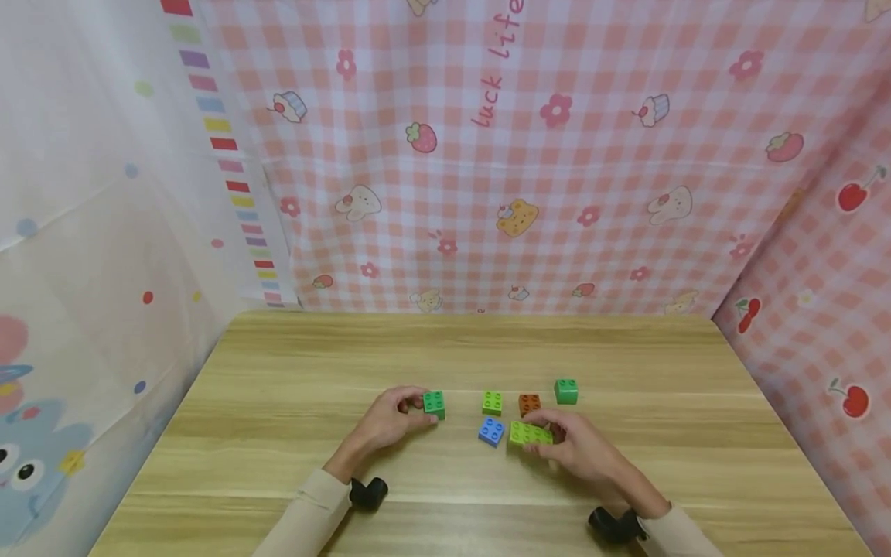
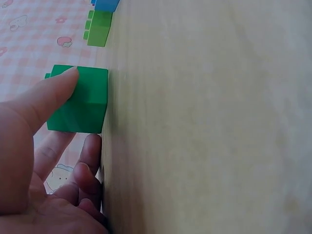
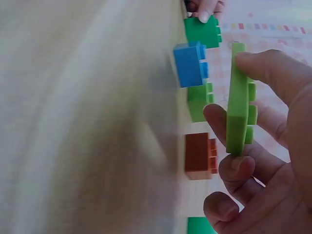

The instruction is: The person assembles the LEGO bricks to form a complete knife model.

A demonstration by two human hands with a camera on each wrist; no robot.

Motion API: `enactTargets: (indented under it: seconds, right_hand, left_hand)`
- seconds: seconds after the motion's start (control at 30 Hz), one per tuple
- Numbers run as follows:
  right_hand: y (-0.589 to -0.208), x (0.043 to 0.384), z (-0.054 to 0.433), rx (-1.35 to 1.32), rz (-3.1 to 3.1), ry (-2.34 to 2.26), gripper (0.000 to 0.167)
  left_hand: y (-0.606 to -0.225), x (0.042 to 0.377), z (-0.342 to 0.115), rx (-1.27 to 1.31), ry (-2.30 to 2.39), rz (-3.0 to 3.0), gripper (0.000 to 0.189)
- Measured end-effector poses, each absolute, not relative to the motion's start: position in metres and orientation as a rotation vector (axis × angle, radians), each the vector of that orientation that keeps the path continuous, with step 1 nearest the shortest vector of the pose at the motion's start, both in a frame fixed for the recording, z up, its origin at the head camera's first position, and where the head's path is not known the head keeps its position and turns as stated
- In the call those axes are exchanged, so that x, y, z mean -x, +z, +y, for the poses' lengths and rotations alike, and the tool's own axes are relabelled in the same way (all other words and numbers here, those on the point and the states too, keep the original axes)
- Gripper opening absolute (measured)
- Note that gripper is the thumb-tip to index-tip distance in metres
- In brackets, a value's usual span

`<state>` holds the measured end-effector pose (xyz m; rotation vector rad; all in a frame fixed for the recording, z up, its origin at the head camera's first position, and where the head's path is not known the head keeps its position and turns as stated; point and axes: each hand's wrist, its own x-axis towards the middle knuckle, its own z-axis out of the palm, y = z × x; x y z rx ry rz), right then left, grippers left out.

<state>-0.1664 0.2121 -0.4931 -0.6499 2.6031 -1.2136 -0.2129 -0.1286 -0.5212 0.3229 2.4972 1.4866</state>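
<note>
At the left, my left hand [image 1: 390,418] pinches a dark green building brick [image 1: 434,404]; in the left wrist view its thumb [image 2: 61,87] lies across the brick's side, which sits down at the tabletop. My right hand [image 1: 581,449] grips a long lime green brick [image 1: 527,433] between thumb and fingers. The right wrist view shows this flat lime brick [image 3: 237,105] lifted off the wood, studs facing up. Between the hands are a blue brick [image 1: 491,432] and a small lime brick [image 1: 492,402]. A brown brick [image 1: 530,404] stands just behind the long one, partly covered by the right hand.
Another dark green brick [image 1: 567,391] stands at the back right, beyond the right hand. Everything is on a wooden table [image 1: 334,352]. A pink checked cloth [image 1: 487,170] hangs behind it, with further cloths at both sides. Black wrist mounts [image 1: 369,493] sit on both wrists.
</note>
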Motion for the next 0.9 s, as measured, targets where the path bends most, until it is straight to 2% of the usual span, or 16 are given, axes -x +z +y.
enactTargets:
  seconds: [0.53,0.9]
  right_hand:
    - [-0.466,0.193,0.185,0.696,2.698,-1.293,0.037]
    - [-0.461,0.215,0.152,0.757,2.664,-1.299,0.034]
  left_hand:
    - [-0.516,0.212,-0.13,-0.32,1.497,2.409,0.038]
    - [-0.518,0.213,-0.13,-0.31,1.489,2.427,0.038]
